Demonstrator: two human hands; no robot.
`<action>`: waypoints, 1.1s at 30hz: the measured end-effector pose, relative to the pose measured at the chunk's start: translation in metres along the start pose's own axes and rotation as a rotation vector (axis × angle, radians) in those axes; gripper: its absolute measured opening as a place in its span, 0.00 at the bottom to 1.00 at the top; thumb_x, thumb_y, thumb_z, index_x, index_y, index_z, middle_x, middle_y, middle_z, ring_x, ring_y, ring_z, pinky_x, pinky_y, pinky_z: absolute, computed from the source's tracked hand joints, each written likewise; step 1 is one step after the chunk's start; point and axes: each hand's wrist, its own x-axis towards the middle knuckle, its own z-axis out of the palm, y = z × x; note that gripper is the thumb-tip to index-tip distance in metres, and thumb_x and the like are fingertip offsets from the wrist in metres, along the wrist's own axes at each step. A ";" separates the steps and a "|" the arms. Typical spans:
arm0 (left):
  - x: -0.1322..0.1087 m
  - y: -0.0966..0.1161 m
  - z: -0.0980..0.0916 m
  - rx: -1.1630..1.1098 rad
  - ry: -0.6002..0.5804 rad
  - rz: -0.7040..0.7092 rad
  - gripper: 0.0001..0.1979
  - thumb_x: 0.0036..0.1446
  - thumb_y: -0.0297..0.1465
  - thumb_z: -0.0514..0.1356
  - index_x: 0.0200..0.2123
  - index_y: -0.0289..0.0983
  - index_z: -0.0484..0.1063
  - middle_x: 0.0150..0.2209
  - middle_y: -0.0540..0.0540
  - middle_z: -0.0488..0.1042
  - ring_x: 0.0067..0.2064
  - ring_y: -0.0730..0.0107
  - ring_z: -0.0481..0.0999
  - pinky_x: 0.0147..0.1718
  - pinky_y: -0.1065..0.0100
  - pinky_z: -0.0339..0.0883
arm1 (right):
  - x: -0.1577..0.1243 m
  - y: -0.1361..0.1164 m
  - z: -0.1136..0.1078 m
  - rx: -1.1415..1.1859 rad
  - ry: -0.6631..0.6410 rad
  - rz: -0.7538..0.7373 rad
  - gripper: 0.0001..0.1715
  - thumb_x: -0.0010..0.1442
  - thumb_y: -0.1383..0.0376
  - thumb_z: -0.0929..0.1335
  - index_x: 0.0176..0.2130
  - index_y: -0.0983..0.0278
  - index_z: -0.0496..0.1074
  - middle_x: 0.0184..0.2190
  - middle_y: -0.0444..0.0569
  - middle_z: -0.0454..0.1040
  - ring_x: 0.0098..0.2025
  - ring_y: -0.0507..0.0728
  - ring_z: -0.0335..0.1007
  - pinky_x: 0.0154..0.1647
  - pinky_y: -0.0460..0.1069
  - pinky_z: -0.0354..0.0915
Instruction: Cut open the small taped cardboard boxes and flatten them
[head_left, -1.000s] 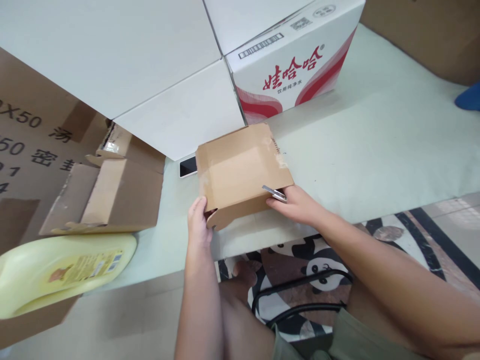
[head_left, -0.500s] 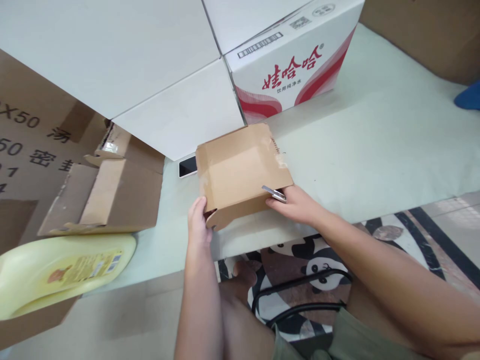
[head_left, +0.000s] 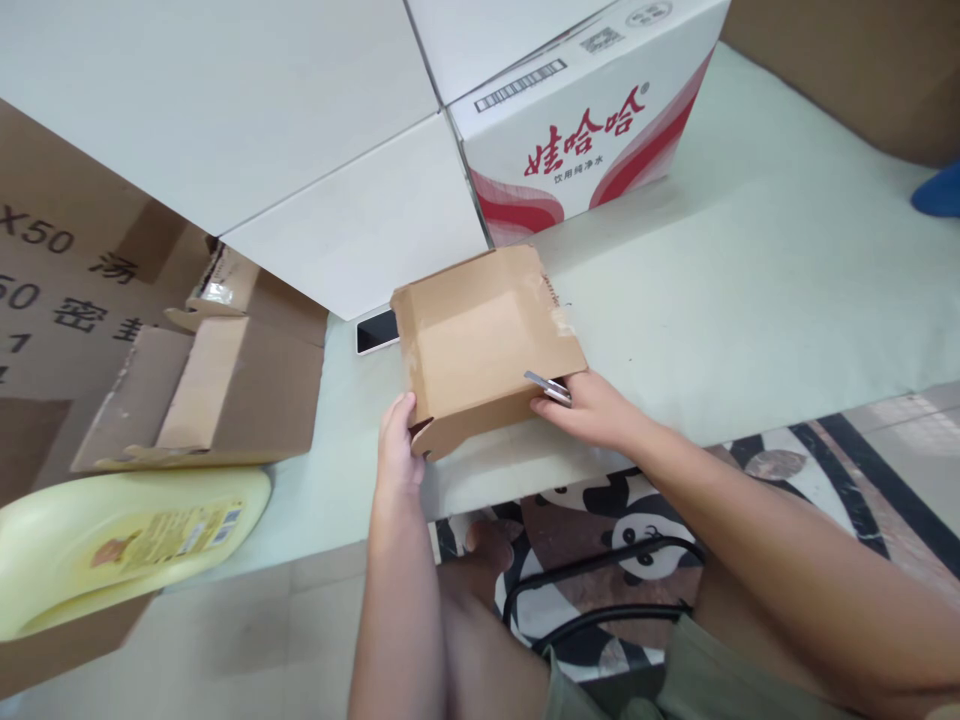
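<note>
A small brown cardboard box [head_left: 484, 340] rests on the pale green cloth, its near flap hanging loose and its right edge torn. My left hand [head_left: 399, 440] is closed on the near left corner, thumb along the side. At the near right corner, my right hand [head_left: 589, 405] is closed around a utility knife [head_left: 551, 388], whose metal blade points left over the box's near edge. The right hand's fingers also go under that corner, where they are hidden. Just behind the box's left side lies a phone [head_left: 376, 332], partly covered by it.
White cartons [head_left: 360, 215] and a red-and-white water carton [head_left: 585, 150] stand behind. To the left are an open cardboard box [head_left: 277, 390] and a pale yellow bottle [head_left: 135, 545] lying down. A blue object [head_left: 937, 192] shows at far right. The cloth's front edge runs just before me.
Hardly anything differs. The view has shifted very slightly, and both hands keep the same hold on the cardboard box and the knife.
</note>
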 end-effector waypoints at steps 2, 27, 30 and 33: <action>0.000 -0.001 0.000 0.007 -0.006 0.003 0.20 0.35 0.45 0.73 0.26 0.38 0.75 0.26 0.49 0.76 0.28 0.68 0.74 0.30 0.68 0.63 | 0.000 0.000 0.000 -0.003 -0.010 0.006 0.07 0.59 0.60 0.67 0.34 0.61 0.70 0.40 0.55 0.80 0.43 0.63 0.76 0.44 0.52 0.67; -0.001 -0.001 0.001 0.005 0.002 -0.010 0.21 0.34 0.46 0.73 0.26 0.37 0.75 0.27 0.48 0.77 0.29 0.68 0.75 0.29 0.69 0.65 | 0.000 -0.001 0.001 -0.027 -0.016 0.018 0.09 0.58 0.59 0.67 0.30 0.60 0.65 0.33 0.52 0.78 0.37 0.60 0.74 0.39 0.51 0.66; -0.001 -0.002 0.000 -0.006 0.014 -0.011 0.21 0.33 0.45 0.73 0.27 0.37 0.76 0.27 0.49 0.77 0.29 0.69 0.75 0.29 0.69 0.65 | 0.000 0.000 0.002 -0.018 -0.013 0.018 0.08 0.59 0.59 0.67 0.32 0.60 0.66 0.36 0.53 0.78 0.39 0.61 0.75 0.41 0.51 0.66; 0.000 -0.003 0.000 -0.008 0.009 -0.011 0.21 0.34 0.45 0.73 0.27 0.37 0.75 0.27 0.49 0.76 0.28 0.70 0.74 0.28 0.70 0.64 | 0.000 0.000 0.002 -0.026 -0.013 0.019 0.09 0.59 0.58 0.67 0.31 0.60 0.67 0.35 0.53 0.78 0.38 0.61 0.74 0.40 0.51 0.66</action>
